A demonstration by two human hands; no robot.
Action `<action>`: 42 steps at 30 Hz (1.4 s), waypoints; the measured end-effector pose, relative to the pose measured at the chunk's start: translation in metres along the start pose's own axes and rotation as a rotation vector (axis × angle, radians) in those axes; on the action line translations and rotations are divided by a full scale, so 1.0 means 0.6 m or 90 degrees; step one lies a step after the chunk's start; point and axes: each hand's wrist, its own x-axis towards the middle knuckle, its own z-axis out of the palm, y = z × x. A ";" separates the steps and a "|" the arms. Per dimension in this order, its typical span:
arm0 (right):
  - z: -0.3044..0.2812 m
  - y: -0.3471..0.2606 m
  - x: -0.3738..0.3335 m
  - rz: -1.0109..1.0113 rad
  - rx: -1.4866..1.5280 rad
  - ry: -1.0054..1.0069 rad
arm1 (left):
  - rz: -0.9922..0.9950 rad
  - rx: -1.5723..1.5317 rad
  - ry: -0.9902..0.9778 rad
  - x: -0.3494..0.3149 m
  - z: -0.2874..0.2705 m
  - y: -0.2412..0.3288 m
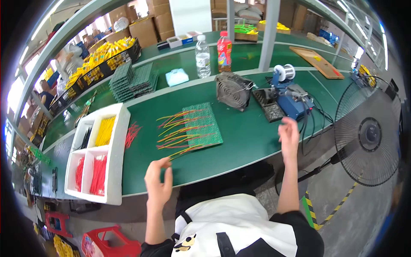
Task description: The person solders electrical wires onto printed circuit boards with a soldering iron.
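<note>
Two bare hands of a seated person reach over a green workbench (252, 143), and from where I stand I can see both of them. The left hand (158, 179) is at the near side, with its forefinger bent over and its thumb raised, a narrow space between them; the tips come close to the end of the nearest yellow wire (183, 153), but I cannot tell whether they pinch it. This wire belongs to several rows of red and yellow wires (171, 129), which lie across the left part of a green circuit board panel (209, 124), their loose ends pointing to the left. The right hand (289, 133) is well apart from the panel, its fingers loosely bent and spread a little, and I see nothing held in it. It is nearest to a blue soldering station (293, 105), on which a solder spool (284, 73) is mounted. A small square fan (233, 91) stands behind the panel. On the left, a white foam box (116, 160) has compartments with yellow, red and black wires, and some loose red wires (132, 135) lie beside it. Farther back stand a clear bottle (203, 59) and a red-labelled bottle (224, 53).
</note>
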 end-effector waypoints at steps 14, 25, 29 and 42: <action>0.040 0.068 0.204 -0.121 -0.426 0.086 | 0.079 0.177 0.017 -0.013 0.048 -0.032; -0.016 -0.010 0.050 -0.102 0.101 0.167 | 0.038 0.149 -0.012 -0.015 0.041 -0.022; -0.007 -0.001 0.037 -0.071 0.039 0.196 | 0.030 0.149 -0.062 -0.009 0.035 -0.018; -0.029 0.041 0.006 -0.179 -0.054 0.258 | 0.072 0.263 -0.016 -0.015 -0.097 0.015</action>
